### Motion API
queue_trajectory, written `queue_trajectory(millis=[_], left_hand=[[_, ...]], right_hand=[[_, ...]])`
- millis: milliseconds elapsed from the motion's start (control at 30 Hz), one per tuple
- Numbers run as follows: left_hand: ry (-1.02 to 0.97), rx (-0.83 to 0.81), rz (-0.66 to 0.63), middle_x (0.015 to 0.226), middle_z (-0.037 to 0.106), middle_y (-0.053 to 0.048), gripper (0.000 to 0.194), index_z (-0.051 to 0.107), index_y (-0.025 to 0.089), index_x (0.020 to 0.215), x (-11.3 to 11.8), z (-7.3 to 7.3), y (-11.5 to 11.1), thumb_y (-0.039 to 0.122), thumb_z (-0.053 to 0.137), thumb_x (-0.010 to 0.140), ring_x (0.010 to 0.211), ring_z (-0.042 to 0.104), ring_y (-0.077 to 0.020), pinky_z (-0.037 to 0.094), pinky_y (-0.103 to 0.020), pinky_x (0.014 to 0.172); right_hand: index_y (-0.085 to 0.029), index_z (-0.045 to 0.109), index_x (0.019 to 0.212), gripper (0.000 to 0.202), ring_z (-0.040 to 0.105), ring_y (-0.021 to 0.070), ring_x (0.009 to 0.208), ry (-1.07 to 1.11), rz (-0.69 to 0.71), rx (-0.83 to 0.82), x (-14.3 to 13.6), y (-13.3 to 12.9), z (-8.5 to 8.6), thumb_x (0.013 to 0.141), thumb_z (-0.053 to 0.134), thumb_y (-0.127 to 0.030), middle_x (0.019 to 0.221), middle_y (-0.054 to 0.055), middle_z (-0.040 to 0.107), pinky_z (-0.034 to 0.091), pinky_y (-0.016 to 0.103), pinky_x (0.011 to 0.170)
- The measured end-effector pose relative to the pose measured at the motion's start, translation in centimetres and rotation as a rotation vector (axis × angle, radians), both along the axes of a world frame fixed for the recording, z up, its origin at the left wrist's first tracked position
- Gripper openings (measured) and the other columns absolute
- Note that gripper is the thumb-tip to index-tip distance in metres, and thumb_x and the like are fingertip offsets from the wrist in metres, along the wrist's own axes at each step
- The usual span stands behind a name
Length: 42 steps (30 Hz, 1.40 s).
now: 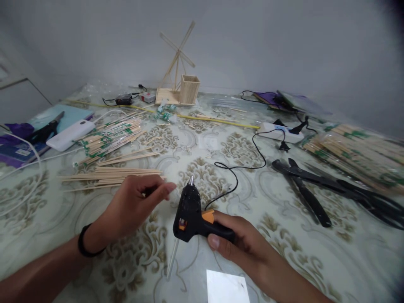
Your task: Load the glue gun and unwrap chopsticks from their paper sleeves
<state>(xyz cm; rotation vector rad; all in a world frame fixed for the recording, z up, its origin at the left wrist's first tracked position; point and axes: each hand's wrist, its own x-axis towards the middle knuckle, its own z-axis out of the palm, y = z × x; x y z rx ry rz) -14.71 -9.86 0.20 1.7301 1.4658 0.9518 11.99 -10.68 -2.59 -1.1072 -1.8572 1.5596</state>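
A person's right hand (240,246) grips a black glue gun (187,210) by its handle above a patterned tablecloth (132,269), thumb along the near side and fingers wrapped around the far side, close to the orange trigger (207,216). The gun's metal nozzle (191,180) points away from the person, toward the wall, while a pale glue stick (172,261) juts from its rear. The left hand (139,198), a black band (84,240) at its wrist, is just left of the gun with fingers curled and thumb stretched toward the nozzle; whether it has hold of anything cannot be told.

Loose wooden sticks (110,174) lie just beyond the left hand, with bagged sticks (110,139) behind them. A black cord (232,185) loops from the gun toward a white power strip (267,131) on the right, near dark-handled tools (315,206) and another bag (356,149) of sticks. At the back, a stick-built windmill (179,51) stands upright on a wooden base (167,97), an open-topped wooden box (189,91) beside it. A yellow strip (221,121) crosses the cloth in front of them.
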Motion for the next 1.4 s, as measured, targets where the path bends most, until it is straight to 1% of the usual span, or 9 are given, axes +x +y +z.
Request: queue_trajectory(millis=[133,300,400,500,600,700,867,1233,1400], left_hand=[[-0.062,0.02,0.008,0.057,0.048,0.007,0.012,0.077,0.023,0.089,-0.2,0.0,0.1,0.034,0.074,0.088,0.055,0.04,-0.0086,0.034,-0.022,0.053],[-0.175,-0.039,-0.093,0.089,0.069,-0.001,0.02,0.077,0.028,0.109,-0.5,0.2,0.0,0.032,0.062,0.097,0.077,0.059,-0.0127,0.045,-0.023,0.064],[-0.229,-0.081,-0.15,0.09,0.072,-0.002,0.022,0.078,0.028,0.107,-0.3,0.4,-0.3,0.04,0.063,0.096,0.078,0.062,-0.0144,0.048,-0.025,0.066],[-0.277,-0.11,-0.167,0.082,0.07,-0.001,0.024,0.078,0.025,0.1,0.2,0.2,-0.5,0.043,0.079,0.084,0.07,0.061,-0.0141,0.048,-0.026,0.063],[-0.272,-0.113,-0.104,0.078,0.069,0.001,0.031,0.076,0.023,0.092,0.8,-0.1,-0.8,0.042,0.089,0.071,0.068,0.058,-0.0139,0.048,-0.026,0.062],[-0.187,-0.083,-0.001,0.076,0.067,0.002,0.033,0.072,0.023,0.085,1.4,0.1,-1.0,0.043,0.09,0.068,0.07,0.057,-0.0143,0.048,-0.027,0.065],[-0.083,-0.173,0.082,0.066,0.067,0.002,0.033,0.067,0.02,0.069,1.8,1.1,-1.1,0.047,0.085,0.073,0.064,0.056,-0.0142,0.043,-0.027,0.059],[-0.17,-0.233,-0.004,0.069,0.074,0.002,0.027,0.075,0.022,0.074,1.4,1.1,-1.2,0.045,0.075,0.087,0.065,0.065,-0.0127,0.048,-0.022,0.06],[-0.11,-0.182,-0.037,0.069,0.072,0.003,0.027,0.077,0.023,0.076,1.1,1.4,-1.0,0.042,0.069,0.092,0.065,0.061,-0.0115,0.045,-0.022,0.059]], right_hand=[[-0.034,0.07,0.128,0.031,0.065,0.0181,0.086,0.046,0.07,0.055,-0.5,0.2,0.6,0.101,0.059,-0.045,0.097,0.0,0.075,0.048,0.028,0.075],[-0.03,0.075,0.118,0.025,0.059,0.0161,0.074,-0.019,0.019,0.151,-1.0,0.3,1.3,0.099,0.06,-0.038,0.082,-0.002,0.07,0.045,0.025,0.065],[-0.025,0.076,0.11,0.022,0.054,0.0145,0.067,-0.079,0.005,0.171,-1.2,0.2,1.5,0.098,0.06,-0.035,0.076,-0.002,0.066,0.042,0.025,0.06],[-0.022,0.075,0.102,0.021,0.052,0.0131,0.064,-0.103,0.03,0.2,-1.5,0.1,1.4,0.097,0.059,-0.034,0.071,-0.003,0.062,0.04,0.024,0.058],[-0.022,0.075,0.101,0.018,0.054,0.0121,0.063,-0.091,0.047,0.227,-2.0,-0.4,1.3,0.095,0.061,-0.03,0.071,-0.003,0.063,0.041,0.023,0.058],[-0.022,0.075,0.099,0.016,0.055,0.0114,0.06,-0.082,0.052,0.247,-2.4,-0.9,1.2,0.092,0.062,-0.024,0.071,-0.003,0.066,0.041,0.022,0.056],[-0.021,0.072,0.093,0.013,0.051,0.0112,0.055,-0.11,0.045,0.296,-2.6,-1.2,1.5,0.092,0.06,-0.026,0.065,-0.003,0.061,0.04,0.022,0.051],[-0.018,0.073,0.098,0.023,0.056,0.014,0.058,-0.184,0.051,0.272,-2.3,-1.0,1.6,0.097,0.058,-0.036,0.068,0.0,0.065,0.042,0.025,0.053],[-0.017,0.074,0.102,0.03,0.055,0.0143,0.062,-0.168,0.064,0.202,-2.1,-0.9,1.5,0.098,0.057,-0.042,0.071,0.001,0.064,0.041,0.025,0.055]])
